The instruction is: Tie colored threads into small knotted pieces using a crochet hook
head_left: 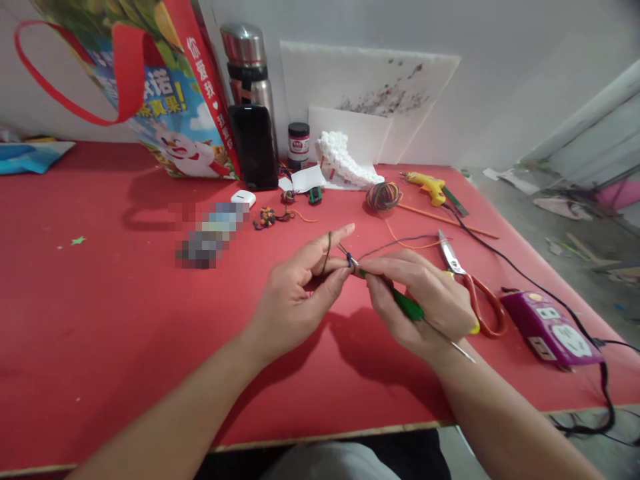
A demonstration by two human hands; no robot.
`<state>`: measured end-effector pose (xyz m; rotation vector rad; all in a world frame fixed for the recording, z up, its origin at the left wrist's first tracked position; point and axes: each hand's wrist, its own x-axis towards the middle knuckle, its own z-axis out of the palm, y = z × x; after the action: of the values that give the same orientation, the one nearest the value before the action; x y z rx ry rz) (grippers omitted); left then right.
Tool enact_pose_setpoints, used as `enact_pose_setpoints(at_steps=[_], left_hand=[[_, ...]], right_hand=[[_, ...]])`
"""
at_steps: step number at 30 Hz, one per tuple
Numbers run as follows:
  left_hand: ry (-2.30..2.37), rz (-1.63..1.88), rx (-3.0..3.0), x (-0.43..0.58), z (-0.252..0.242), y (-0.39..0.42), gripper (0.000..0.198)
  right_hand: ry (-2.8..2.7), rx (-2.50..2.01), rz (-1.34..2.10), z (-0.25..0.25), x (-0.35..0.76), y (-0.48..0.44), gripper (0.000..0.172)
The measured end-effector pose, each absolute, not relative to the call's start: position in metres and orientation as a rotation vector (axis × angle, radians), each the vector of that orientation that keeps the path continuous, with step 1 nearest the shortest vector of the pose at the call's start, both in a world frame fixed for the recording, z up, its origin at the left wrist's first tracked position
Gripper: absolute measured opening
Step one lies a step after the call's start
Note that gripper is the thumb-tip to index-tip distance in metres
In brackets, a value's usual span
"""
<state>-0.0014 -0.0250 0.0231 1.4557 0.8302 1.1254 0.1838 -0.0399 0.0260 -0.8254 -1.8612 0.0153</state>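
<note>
Dark yarn (327, 252) loops over the raised index finger of my left hand (297, 290). Its thumb and another finger pinch a small dark loop of yarn work (351, 261). In my right hand (425, 293) is a crochet hook (407, 305) with a green grip, its bare metal end sticking out below the palm. The hook's other tip meets the yarn at my left fingertips. From there a loose strand trails right towards a multicoloured yarn ball (383, 197). Scissors (473, 283) with red-orange handles lie just right of my right hand, partly hidden by it.
On the red table (125, 320) a yellow glue gun (425, 187), a thin wooden stick (450, 221) and a purple box (553, 327) with a black cable lie right. Behind stand a phone (254, 147), a steel flask (245, 50) and a gift bag (170, 100). A small crocheted piece (267, 217) lies mid-table.
</note>
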Motion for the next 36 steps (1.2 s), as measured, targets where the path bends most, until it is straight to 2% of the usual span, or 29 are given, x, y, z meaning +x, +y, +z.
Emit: enact_pose_setpoints(at_steps=[7,14,18,22,31,36], left_hand=[[0.769,1.136,1.179,-0.006,0.032,-0.018,0.049],[0.654,1.104,0.947,-0.006,0.036,-0.015,0.046],[0.651,1.114,0.902,-0.004,0.037,-0.015,0.043],[0.732,1.152,1.004,-0.003,0.036,-0.016,0.044],[0.922,1.224,1.411,-0.004,0.032,-0.024,0.048],[0.999,1.258,1.654,-0.004,0.029,-0.024,0.042]], right_hand=[[-1.880,-0.756,0.254,0.030,0.190,-0.037,0.033],[-1.918,-0.768,0.091,0.023,0.186,-0.036,0.037],[-1.913,-0.817,-0.036,0.017,0.180,-0.039,0.045],[-1.910,-0.855,-0.086,0.014,0.175,-0.041,0.048],[-1.874,-0.922,-0.020,0.015,0.171,-0.043,0.041],[-1.900,-0.971,-0.087,0.016,0.172,-0.043,0.035]])
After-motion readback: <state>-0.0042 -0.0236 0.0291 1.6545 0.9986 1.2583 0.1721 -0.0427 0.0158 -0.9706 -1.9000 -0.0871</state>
